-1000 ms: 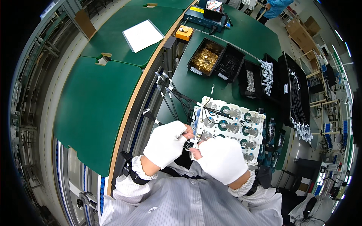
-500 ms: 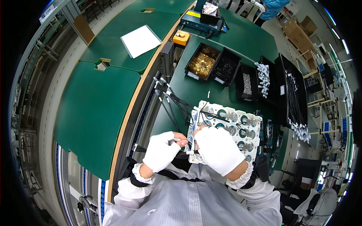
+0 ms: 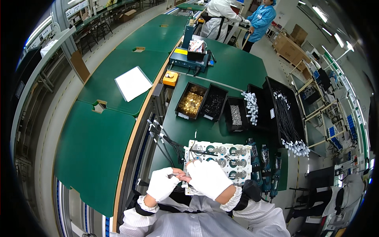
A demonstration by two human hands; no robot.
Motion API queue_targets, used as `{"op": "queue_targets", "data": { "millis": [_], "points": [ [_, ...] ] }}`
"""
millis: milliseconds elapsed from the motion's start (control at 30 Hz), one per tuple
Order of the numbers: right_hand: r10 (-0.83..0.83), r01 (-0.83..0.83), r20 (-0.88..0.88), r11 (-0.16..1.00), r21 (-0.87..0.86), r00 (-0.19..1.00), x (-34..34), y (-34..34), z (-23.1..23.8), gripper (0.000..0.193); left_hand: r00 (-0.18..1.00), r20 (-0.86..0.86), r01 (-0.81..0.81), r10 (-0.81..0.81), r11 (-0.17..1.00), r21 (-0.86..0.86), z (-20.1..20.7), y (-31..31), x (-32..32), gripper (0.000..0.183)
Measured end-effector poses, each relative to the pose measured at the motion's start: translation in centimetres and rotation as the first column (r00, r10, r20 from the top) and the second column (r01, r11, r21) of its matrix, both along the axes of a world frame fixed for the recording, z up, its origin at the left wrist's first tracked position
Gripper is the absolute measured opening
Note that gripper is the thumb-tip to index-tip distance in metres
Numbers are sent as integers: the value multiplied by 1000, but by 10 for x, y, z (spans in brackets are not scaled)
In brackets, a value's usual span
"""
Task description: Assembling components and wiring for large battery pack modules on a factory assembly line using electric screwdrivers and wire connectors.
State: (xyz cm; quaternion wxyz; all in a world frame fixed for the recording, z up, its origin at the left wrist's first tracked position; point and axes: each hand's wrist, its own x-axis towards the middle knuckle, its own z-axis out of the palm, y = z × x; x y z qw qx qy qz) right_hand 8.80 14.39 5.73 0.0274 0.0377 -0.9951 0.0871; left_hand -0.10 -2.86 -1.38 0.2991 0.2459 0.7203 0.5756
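Close in front of me lies a white plate (image 3: 246,164) with rows of round grey-and-green fittings. At its left edge my left hand (image 3: 162,184) and my right hand (image 3: 210,179), both in white gloves with bare fingertips, meet with fingers pinched together. What lies between the fingertips is too small and partly hidden to name. My right hand covers part of the plate's near left area. Black cables (image 3: 167,143) with white ends run from the plate's left side over the bench edge. Part of this bundle lies across the plate's top left.
Beyond the plate stand black bins of brass pieces (image 3: 191,103), small black parts (image 3: 215,106), silver hardware (image 3: 236,115) and white-capped pieces (image 3: 251,106). A long bin (image 3: 282,114) holds cables. Teal power tools (image 3: 265,170) lie right of the plate. Two people stand at the far end.
My view has tilted up, so the bench sits lower and more of the room shows. My hands have come closer together, their fingertips now meeting at the plate's left edge.
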Motion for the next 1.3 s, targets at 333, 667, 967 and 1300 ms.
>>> {"op": "queue_targets", "data": {
  "millis": [333,667,967,1300],
  "points": [
    [56,-75,-78,960,-269,995,3,11,3,15,996,83,4,-19,985,175,0,0,-5,19],
    [-166,-91,-268,670,-737,949,18,11,31,14,968,224,32,-118,934,355,22,5,-6,18],
    [-67,-240,-334,564,-790,940,10,24,31,15,983,54,152,-176,944,294,24,7,-20,36],
    [223,-347,-359,877,-331,906,6,26,2,26,883,348,273,-315,948,165,53,-2,-34,28]
  ]
}}
